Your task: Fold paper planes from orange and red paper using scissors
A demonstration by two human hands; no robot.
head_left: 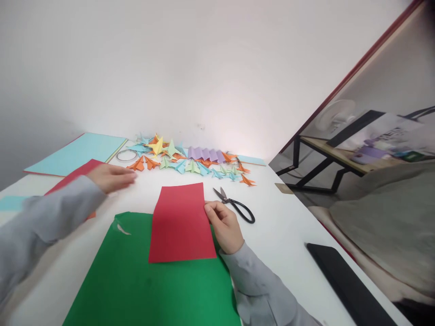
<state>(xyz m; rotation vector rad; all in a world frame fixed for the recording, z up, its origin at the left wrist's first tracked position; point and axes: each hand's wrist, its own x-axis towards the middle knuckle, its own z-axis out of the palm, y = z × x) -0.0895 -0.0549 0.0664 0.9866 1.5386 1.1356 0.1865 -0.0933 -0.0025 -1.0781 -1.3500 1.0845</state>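
One red sheet (pixel 183 226) overlaps the far part of a green sheet (pixel 152 290), its right edge pinched in the right hand (pixel 226 226), presumably to steady it. Scissors (pixel 225 199) lie just beyond that hand, probably for easy reach. The left hand (pixel 113 178) blurs (its grip I cannot tell), partly hiding another red paper (pixel 84 169); the frame cuts off the green sheet's near edge.

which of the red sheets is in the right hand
The red sheet overlapping the green sheet, its right edge pinched by the right hand. The other red paper lies farther left, partly hidden by the left sleeve.
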